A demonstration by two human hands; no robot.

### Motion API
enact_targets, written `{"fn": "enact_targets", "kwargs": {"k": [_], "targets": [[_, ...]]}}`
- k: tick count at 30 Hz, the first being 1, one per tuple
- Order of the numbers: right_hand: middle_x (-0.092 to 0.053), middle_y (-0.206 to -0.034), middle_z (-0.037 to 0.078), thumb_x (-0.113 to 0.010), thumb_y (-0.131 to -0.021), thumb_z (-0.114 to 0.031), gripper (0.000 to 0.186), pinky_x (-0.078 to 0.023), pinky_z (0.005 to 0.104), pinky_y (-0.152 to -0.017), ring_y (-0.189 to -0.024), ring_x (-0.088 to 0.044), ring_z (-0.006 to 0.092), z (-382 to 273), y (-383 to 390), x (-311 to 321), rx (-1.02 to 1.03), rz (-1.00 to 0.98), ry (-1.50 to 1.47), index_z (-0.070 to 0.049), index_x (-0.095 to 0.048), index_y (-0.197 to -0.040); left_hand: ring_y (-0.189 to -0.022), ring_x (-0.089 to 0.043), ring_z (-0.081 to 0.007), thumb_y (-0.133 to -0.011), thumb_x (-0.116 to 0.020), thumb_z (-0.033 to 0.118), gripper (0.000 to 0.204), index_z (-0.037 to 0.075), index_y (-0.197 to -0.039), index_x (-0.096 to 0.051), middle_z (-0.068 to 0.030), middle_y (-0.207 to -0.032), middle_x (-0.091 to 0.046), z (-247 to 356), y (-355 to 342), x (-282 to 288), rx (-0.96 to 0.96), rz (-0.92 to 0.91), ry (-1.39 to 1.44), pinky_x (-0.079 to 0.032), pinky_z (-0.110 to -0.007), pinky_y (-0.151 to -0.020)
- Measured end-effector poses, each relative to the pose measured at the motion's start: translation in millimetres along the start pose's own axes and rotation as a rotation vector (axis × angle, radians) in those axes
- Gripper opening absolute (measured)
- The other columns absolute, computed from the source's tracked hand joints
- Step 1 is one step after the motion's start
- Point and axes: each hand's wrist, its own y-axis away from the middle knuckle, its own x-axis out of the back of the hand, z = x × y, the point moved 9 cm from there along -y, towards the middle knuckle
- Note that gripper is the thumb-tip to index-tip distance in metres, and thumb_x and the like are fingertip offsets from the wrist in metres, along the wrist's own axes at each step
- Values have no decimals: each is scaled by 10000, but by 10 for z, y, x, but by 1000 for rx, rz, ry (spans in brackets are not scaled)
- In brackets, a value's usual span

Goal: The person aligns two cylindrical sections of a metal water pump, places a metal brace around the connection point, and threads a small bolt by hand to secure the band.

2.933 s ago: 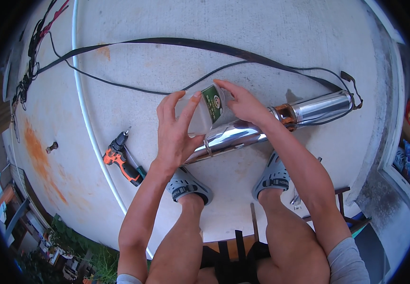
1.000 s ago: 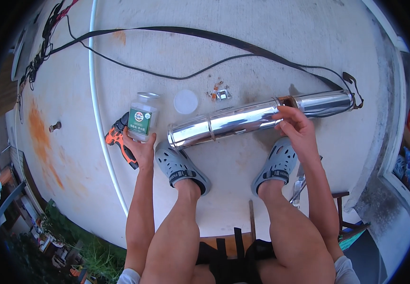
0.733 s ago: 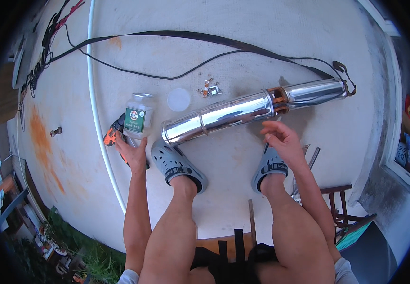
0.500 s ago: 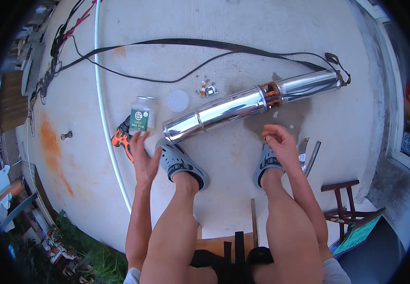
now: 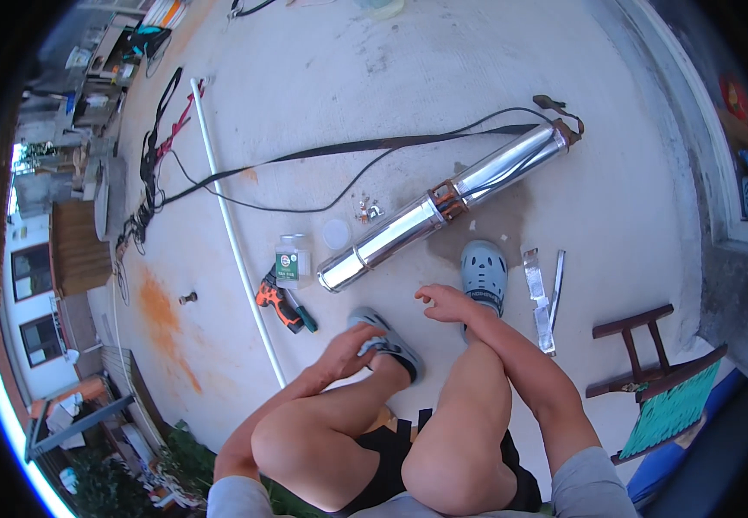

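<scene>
My left hand (image 5: 348,347) is open beside my left clog (image 5: 398,357), fingers over it. My right hand (image 5: 441,302) is open with bent fingers, empty, left of my right clog (image 5: 484,269). Above them lies a long shiny steel cylinder (image 5: 391,237) with a rusty orange middle section (image 5: 448,197) and a black cable along it. At its lower left stands a clear jar (image 5: 292,272) with a green label, next to an orange and black drill (image 5: 277,302) and a green-handled tool (image 5: 303,315). A round clear lid (image 5: 337,234) and small metal parts (image 5: 369,210) lie nearby.
A white pipe (image 5: 233,233) and black strap (image 5: 309,151) cross the concrete ground (image 5: 374,60). At right lie metal strips (image 5: 536,302), a wooden chair frame with turquoise webbing (image 5: 668,406) and a door frame (image 5: 711,216). A small bolt-like part (image 5: 187,298) lies left; clutter lines the left edge.
The jar left my left hand and stands beside the drill. Both hands moved down and away from jar and cylinder, my left toward its clog. The view shifted, showing more of the surroundings.
</scene>
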Motion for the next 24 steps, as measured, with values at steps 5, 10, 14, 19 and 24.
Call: {"fn": "enact_targets", "kwargs": {"k": [5, 10, 14, 19, 24], "targets": [[-681, -1058, 162, -632, -794, -78, 393, -523, 372, -868, -998, -655, 316, 270, -25, 45, 26, 52, -32, -40, -634, -1186, -1059, -642, -327, -867, -674, 67, 410, 81, -1270, -602, -152, -1147, -633, 555, -590, -119, -73, -154, 78, -514, -394, -914], [-698, -949, 141, -672, -823, -121, 296, -528, 365, -770, -855, -675, 266, 314, 79, 379, 66, 174, -215, -20, -639, -1099, -973, -637, -351, -835, -708, 121, 368, 86, -1185, -602, -139, -1080, -631, 1131, -1137, 81, -255, -68, 10, -516, -429, -804], [-696, -924, 126, -668, -840, -121, 250, -526, 343, -725, -777, -660, 222, 357, 147, 554, 119, 320, -55, -22, -646, -1068, -937, -636, -354, -812, -723, 140, 318, 117, -1109, -614, -132, -1055, -630, 1209, -1442, 162, -345, 37, -167, -511, -441, -771], [-684, -999, 53, -657, -864, -84, 328, -510, 264, -739, -834, -632, 101, 544, 270, 537, -288, 159, -347, -19, -630, -1185, -807, -676, -330, -799, -728, 168, 129, 75, -869, -673, -123, -850, -680, 269, -1980, 843, -79, 277, -223, -532, -450, -701], [-676, -1007, 34, -612, -927, -54, 306, -490, 227, -668, -772, -597, 70, 391, 292, 661, -325, 122, -524, -33, -628, -1231, -816, -663, -379, -761, -740, 183, 174, 64, -868, -669, -154, -872, -671, -1301, -2300, 1310, 159, 486, -345, -523, -480, -737]]}}
